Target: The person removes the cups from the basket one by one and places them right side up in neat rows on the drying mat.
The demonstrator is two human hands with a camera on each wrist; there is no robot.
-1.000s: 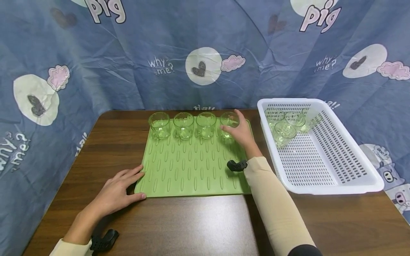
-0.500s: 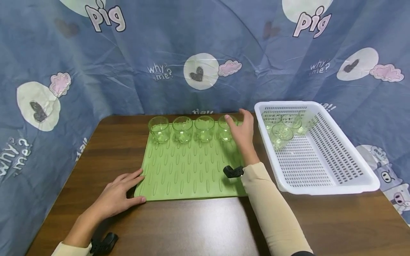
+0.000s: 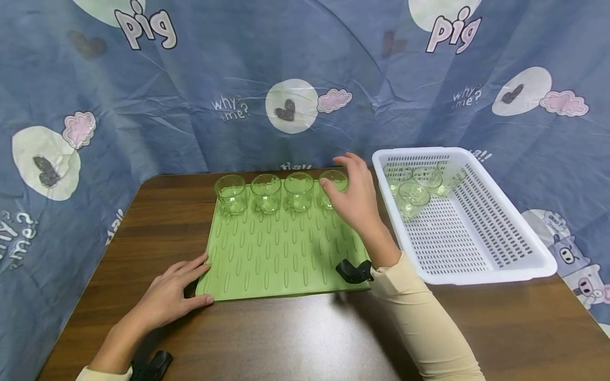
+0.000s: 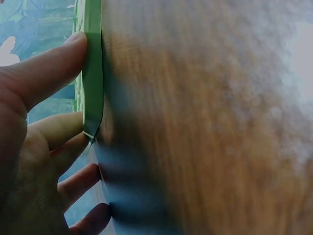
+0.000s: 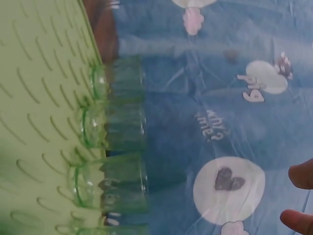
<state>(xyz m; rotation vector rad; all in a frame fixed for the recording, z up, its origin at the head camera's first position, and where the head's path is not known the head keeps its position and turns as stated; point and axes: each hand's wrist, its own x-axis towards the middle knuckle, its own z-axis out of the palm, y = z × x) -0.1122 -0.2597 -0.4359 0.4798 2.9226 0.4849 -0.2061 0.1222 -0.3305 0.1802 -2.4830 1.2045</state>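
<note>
Along the far edge of a green ridged mat (image 3: 271, 254) stands a row of clear green-tinted glasses, among them a leftmost glass (image 3: 232, 200), a second glass (image 3: 267, 198) and a third glass (image 3: 299, 197). My right hand (image 3: 358, 203), thumb and fingers spread, is over the rightmost glass (image 3: 337, 181) and partly hides it. The right wrist view shows a thumb and a finger at its right edge, apart from the row's glasses (image 5: 122, 183). At the mat's near-left corner my left hand (image 3: 164, 296) rests with fingers extended, its thumb touching the mat's edge (image 4: 93, 83).
To the right of the mat, a white perforated basket (image 3: 505, 272) holds several more glasses (image 3: 412, 200) in its far-left corner. Both stand on a brown wooden table (image 3: 286, 338). Behind it hangs a blue printed curtain (image 3: 190, 132).
My right hand has loosened from the rightmost glass and drawn up and back toward me, its fingers spread. The left hand stays at the mat's corner. The head view has shifted slightly.
</note>
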